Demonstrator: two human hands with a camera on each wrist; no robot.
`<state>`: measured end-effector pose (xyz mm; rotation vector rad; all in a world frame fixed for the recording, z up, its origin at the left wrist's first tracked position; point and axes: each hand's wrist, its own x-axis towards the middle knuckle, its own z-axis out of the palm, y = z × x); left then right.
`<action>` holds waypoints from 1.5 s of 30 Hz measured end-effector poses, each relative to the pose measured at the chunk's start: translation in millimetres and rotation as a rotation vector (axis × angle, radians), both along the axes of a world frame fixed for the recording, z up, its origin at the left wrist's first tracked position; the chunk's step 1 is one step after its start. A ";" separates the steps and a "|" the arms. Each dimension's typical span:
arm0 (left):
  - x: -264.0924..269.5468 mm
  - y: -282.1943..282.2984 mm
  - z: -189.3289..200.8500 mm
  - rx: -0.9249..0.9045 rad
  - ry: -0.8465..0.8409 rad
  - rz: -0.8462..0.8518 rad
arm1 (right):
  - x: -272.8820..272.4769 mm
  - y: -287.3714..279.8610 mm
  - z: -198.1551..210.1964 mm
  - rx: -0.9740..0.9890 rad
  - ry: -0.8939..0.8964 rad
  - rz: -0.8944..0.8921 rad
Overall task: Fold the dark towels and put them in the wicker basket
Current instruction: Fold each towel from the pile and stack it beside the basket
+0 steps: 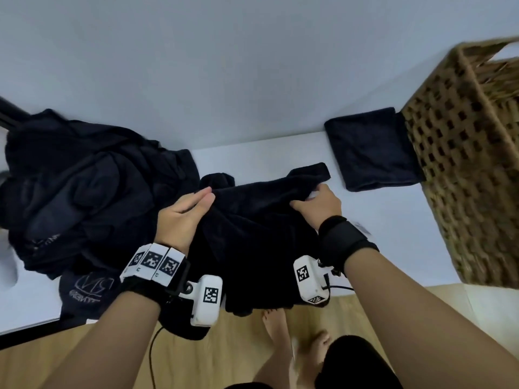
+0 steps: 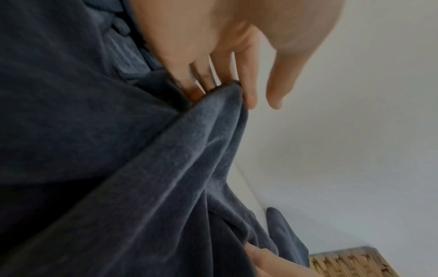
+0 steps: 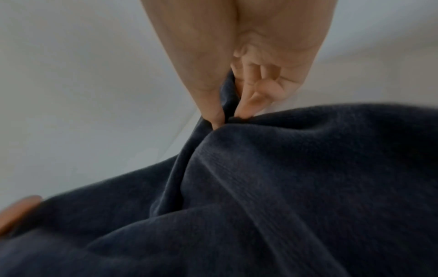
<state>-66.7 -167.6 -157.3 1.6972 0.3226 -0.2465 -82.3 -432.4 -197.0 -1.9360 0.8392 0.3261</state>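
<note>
A person stands at a white table (image 1: 269, 155) with a dark towel (image 1: 261, 237) bunched in front of them, its near part hanging over the table's near edge toward the wooden floor (image 1: 213, 357). The left hand (image 1: 182, 217) holds the towel's left side; in the left wrist view its fingers (image 2: 201, 75) reach down behind a fold of the cloth while the thumb stands apart from it, loosely straight, so the hold looks more like fingers tucked under the edge than a firm pinch. The right hand (image 1: 320, 204) grips the towel's far right part: the right wrist view shows the thumb and forefinger pinching a ridge of fabric between them, the other fingers (image 3: 265, 84) curled in behind. To the right, farther back on the table, a folded dark towel (image 1: 370, 150) lies flat, touching the side of the wicker basket (image 1: 460, 153), which stands at the table's right end. On the left a heap of dark clothes (image 1: 84, 186) is piled up, one piece with pale lettering drooping over the near edge. The person's bare feet (image 1: 280, 332) show below.
</note>
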 end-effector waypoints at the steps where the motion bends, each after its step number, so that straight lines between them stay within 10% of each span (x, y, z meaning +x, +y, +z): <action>1: 3.0 -2.5 -0.4 0.038 -0.027 0.032 | 3.7 0.8 -0.7 -0.029 0.003 0.017; 7: 9.7 -0.7 -1.2 -0.068 0.059 -0.013 | 11.8 10.0 0.9 -0.122 0.064 0.230; 12: 15.7 0.2 12.1 -0.276 0.243 -0.083 | 13.2 0.7 21.8 -0.006 -0.147 -0.115; 21: 33.7 -7.7 -5.5 0.650 -0.294 -0.200 | 7.2 -42.6 47.2 -0.368 -0.521 -0.007; 27: 32.4 -26.0 -17.9 0.613 -0.153 -0.359 | 11.8 -53.7 32.9 -0.443 -0.424 0.219; 32: 30.0 -28.3 -18.8 0.710 -0.450 -0.124 | 9.9 -61.3 26.2 -0.504 -0.487 0.250; 39: 17.8 -37.0 -36.0 0.788 -0.230 -0.433 | 5.5 -57.2 11.1 -0.513 -0.212 0.403; 45: 47.2 -17.3 -37.2 0.858 -0.090 -0.324 | 6.3 -49.0 15.2 -0.553 -0.178 0.549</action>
